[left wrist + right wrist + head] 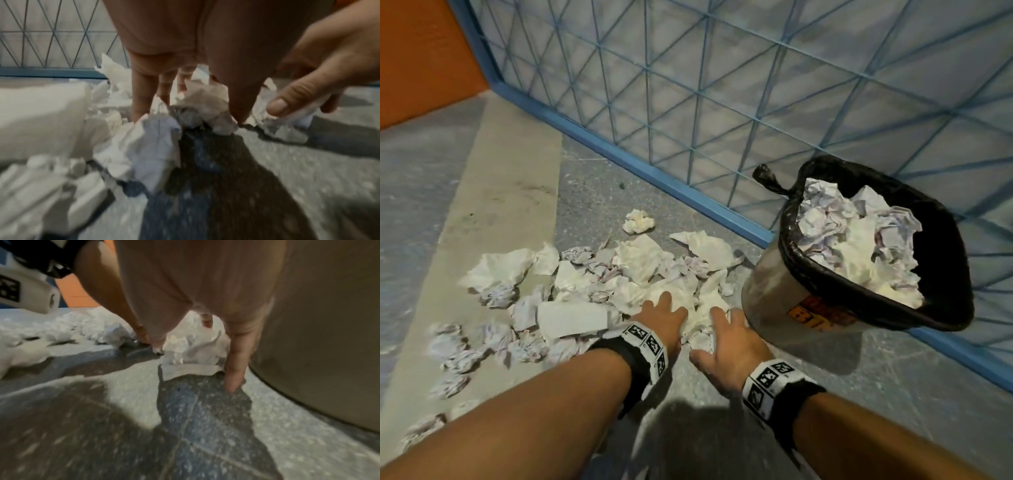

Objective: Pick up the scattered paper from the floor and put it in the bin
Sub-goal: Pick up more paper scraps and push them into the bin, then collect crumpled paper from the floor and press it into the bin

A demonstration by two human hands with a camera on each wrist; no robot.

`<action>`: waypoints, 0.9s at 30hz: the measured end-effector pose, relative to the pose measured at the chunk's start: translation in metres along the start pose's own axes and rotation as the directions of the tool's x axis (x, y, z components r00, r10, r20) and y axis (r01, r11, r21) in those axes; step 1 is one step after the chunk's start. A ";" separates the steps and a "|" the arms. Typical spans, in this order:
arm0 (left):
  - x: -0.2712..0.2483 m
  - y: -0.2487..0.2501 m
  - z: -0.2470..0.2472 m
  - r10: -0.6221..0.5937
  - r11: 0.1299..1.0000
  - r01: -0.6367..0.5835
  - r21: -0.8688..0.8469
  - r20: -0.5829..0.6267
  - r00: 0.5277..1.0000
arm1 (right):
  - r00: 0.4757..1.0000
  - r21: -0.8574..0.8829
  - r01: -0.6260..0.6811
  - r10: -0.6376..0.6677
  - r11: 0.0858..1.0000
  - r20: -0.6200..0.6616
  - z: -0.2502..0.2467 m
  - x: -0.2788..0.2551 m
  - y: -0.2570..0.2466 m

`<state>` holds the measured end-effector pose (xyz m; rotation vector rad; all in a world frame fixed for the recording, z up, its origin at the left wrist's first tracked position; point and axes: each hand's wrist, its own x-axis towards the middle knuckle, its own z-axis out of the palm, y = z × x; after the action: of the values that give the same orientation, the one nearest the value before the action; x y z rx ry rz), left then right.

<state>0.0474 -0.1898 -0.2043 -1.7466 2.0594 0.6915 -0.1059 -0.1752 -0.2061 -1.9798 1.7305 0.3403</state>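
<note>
Crumpled white paper [640,263] lies in a wide heap on the grey floor, left of the bin [774,301]. The bin has a black liner and is heaped with paper [859,240]. My left hand [667,308] reaches down into the near edge of the heap, fingers straight, and its fingertips [137,113] stand on either side of a wad [205,104]. My right hand [726,329] is beside it, close to the bin wall [329,337]. Its thumb and straight fingers [234,369] straddle a crumpled sheet [191,353] on the floor. Neither hand has lifted anything.
A blue mesh fence [722,102] runs behind the heap and the bin, and an orange wall [421,51] stands at far left. A lone paper ball [638,221] lies near the fence. More wads [458,359] trail off to the left.
</note>
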 end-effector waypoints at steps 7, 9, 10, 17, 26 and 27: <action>-0.014 -0.012 0.000 0.031 0.999 -0.031 0.029 -0.015 0.999 | 0.987 -0.009 0.155 -0.155 0.988 -0.043 0.009 0.005 0.014; -0.023 -0.012 -0.008 0.037 0.999 -0.039 -0.031 -0.054 0.998 | 0.979 0.018 0.194 -0.192 0.981 -0.067 0.007 -0.001 0.021; -0.028 -0.013 -0.012 0.043 0.997 -0.048 -0.053 -0.085 0.995 | 0.972 0.031 0.223 -0.220 0.974 -0.085 0.005 -0.005 0.024; -0.092 -0.034 -0.062 0.263 0.958 -0.284 -0.029 -0.292 0.919 | 0.893 0.184 0.422 -0.372 0.887 -0.253 -0.043 -0.074 0.045; -0.138 0.055 -0.250 0.404 0.818 -0.567 0.093 -0.794 0.453 | 0.627 0.134 0.431 -0.190 0.892 -0.755 -0.210 -0.167 0.043; -0.127 0.071 -0.260 0.401 0.810 -0.579 0.097 -0.812 0.425 | 0.590 0.101 0.361 -0.143 0.927 -0.795 -0.225 -0.162 0.050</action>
<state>0.0116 -0.2269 0.0897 -1.7161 3.3575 0.2024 -0.2105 -0.1553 0.0542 -2.2887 1.7503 -0.9627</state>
